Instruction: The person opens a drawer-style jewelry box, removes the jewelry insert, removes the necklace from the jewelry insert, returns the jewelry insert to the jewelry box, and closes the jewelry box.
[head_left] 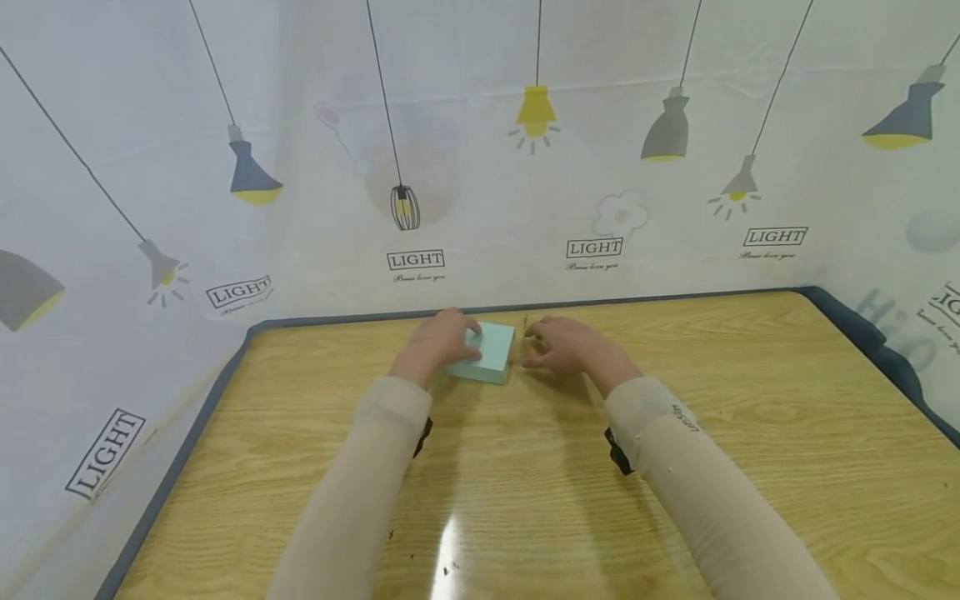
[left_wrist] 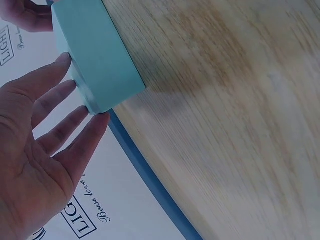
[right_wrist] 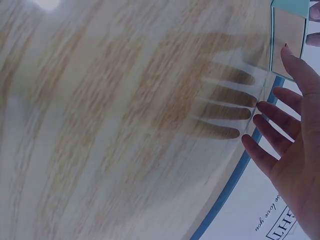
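A mint-green box (head_left: 495, 346) lies flat on the wood-grain table near its back edge. My left hand (head_left: 442, 340) is at the box's left end. In the left wrist view, that hand's fingers are spread and fairly straight, with fingertips touching the upper edge and end corner of the box (left_wrist: 102, 55). Just off the box's right end is my right hand (head_left: 566, 344), holding nothing. In the right wrist view its fingers are spread, and the thumb overlaps the pale, green-edged end of the box (right_wrist: 287, 37); whether it touches cannot be told.
The wood-grain table (head_left: 510, 500) has a dark blue edge strip (head_left: 345, 318) along the back and sides. Behind it hangs a white sheet (head_left: 480, 192) printed with lamps. A few small dark specks (head_left: 447, 570) lie near the front. Both wrists wear dark devices (head_left: 618, 452).
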